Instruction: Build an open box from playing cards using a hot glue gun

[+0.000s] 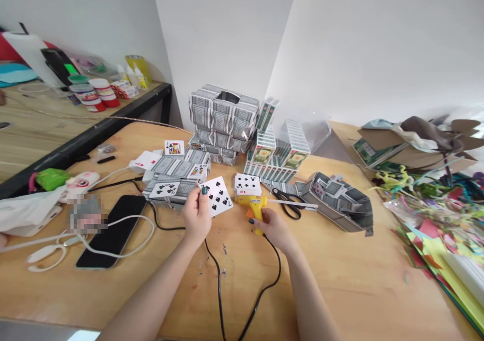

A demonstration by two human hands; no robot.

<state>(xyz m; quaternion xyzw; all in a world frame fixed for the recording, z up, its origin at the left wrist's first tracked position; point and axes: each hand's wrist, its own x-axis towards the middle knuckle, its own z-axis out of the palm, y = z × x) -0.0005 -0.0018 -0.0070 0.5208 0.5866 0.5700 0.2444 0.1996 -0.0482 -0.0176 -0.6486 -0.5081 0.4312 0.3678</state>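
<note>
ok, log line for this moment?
left hand: holds seven of spades | right hand: holds yellow glue gun | black scissors: on table

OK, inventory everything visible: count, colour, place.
held card: one, white and black, centre
glue gun: one, yellow, right of held card
card pile: one, white, beyond glue gun
scissors: one pair, black, right of glue gun
loose cards: several, white, left of held card
card structures: three, grey, back, left, right
card boxes: many, green, back centre
phone: one, black, left
cables: several, black, white, left and front
tubs: several, red-white, back left
bottles: several, white-yellow, back left
cardboard box: one, brown, right
coloured paper: many, mixed, lower right
smaller clutter: many, mixed colours, both sides
table: one, brown, underneath
walls: several, white, back
left grip: one, dark-nailed, centre, on held card
right grip: one, dark-nailed, centre right, on glue gun
</note>
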